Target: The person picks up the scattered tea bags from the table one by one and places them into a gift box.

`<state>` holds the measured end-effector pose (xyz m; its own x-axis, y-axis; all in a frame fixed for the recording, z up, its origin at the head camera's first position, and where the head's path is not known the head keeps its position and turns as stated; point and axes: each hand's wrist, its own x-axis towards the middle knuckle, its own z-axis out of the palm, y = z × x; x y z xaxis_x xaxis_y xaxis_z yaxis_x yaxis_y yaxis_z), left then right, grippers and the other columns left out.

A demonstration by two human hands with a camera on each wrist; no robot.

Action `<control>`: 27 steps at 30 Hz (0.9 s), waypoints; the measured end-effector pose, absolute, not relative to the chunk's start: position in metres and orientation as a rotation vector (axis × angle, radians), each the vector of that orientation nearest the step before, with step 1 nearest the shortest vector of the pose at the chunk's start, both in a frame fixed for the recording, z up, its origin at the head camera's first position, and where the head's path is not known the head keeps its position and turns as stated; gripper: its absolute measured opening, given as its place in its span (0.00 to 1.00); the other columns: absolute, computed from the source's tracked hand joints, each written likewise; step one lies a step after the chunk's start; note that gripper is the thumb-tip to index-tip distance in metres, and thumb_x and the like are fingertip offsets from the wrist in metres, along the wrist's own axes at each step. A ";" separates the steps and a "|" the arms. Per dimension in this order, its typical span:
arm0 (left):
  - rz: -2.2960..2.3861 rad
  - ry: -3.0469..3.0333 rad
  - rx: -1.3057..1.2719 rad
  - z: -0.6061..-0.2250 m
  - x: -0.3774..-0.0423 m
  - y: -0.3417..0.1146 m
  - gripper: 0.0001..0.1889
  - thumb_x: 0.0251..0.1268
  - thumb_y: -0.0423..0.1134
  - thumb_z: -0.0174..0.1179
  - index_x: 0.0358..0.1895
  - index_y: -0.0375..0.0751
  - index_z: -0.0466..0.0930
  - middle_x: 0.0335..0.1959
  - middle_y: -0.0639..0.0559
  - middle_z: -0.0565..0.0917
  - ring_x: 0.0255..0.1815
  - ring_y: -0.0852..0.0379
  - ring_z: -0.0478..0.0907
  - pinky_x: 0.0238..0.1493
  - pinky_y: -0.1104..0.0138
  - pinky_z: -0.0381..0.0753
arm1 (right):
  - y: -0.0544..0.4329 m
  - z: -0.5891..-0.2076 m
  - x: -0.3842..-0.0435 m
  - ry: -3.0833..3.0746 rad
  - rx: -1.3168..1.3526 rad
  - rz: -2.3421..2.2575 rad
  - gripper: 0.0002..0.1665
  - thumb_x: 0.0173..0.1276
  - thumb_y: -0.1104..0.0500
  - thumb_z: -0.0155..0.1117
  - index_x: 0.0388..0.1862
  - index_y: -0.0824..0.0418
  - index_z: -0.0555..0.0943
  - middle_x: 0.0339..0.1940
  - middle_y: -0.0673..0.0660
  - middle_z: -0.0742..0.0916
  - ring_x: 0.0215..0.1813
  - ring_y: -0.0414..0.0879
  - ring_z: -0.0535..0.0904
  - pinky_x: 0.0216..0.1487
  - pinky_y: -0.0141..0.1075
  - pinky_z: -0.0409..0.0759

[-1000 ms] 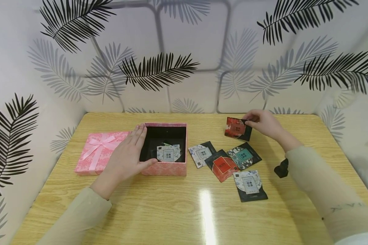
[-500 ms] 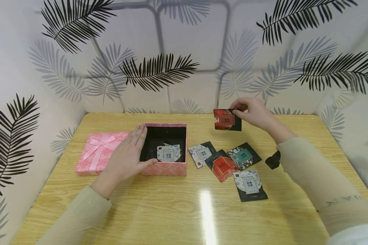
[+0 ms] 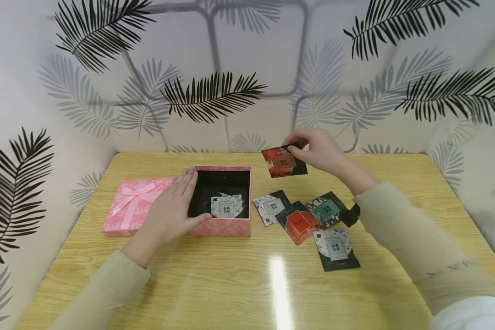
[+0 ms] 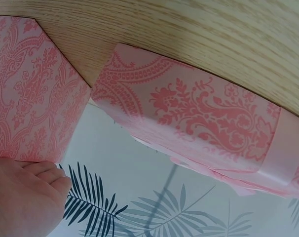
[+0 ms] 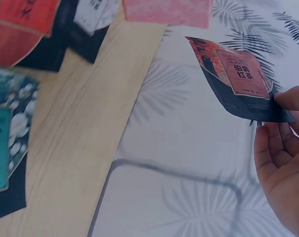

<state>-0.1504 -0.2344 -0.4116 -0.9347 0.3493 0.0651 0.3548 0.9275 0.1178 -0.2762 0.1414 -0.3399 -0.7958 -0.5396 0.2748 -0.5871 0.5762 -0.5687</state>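
Observation:
Held up above the back of the table is a red and black sachet [image 3: 283,161]. My right hand [image 3: 319,149] pinches its right end between thumb and fingers; the right wrist view shows the sachet [image 5: 243,74] slightly bowed. My left hand [image 3: 171,208] lies with straight fingers along the left rim of an open pink patterned box [image 3: 220,228]. In the left wrist view its fingertips touch the box wall [image 4: 31,98]. Inside the box's black interior lies a white floral sachet [image 3: 227,206], with something small and green behind it, too little shown to name.
Left of the box lies its pink lid [image 3: 123,206] with a ribbon bow, partly behind my left hand. On the table right of the box lie a white sachet [image 3: 271,208], a red one [image 3: 299,223], a teal one [image 3: 327,209] and another white one [image 3: 335,247].
My right hand has lifted the red and black sachet off the table and carried it left towards the box. My left hand and the other sachets have stayed in place.

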 end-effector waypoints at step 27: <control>-0.154 -3.024 -0.605 -0.411 -0.152 -0.238 0.60 0.71 0.75 0.54 0.86 0.28 0.45 0.88 0.34 0.50 0.90 0.37 0.48 0.88 0.46 0.56 | 0.025 -0.348 -0.248 -2.618 1.397 1.182 0.10 0.76 0.66 0.64 0.50 0.65 0.89 0.46 0.60 0.92 0.41 0.50 0.87 0.46 0.40 0.87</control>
<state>-0.1524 -0.2379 -0.4106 -0.9219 0.3807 0.0722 0.3860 0.9184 0.0870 -0.2476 0.0250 -0.3481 -0.6161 -0.7360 0.2805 -0.6972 0.3438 -0.6291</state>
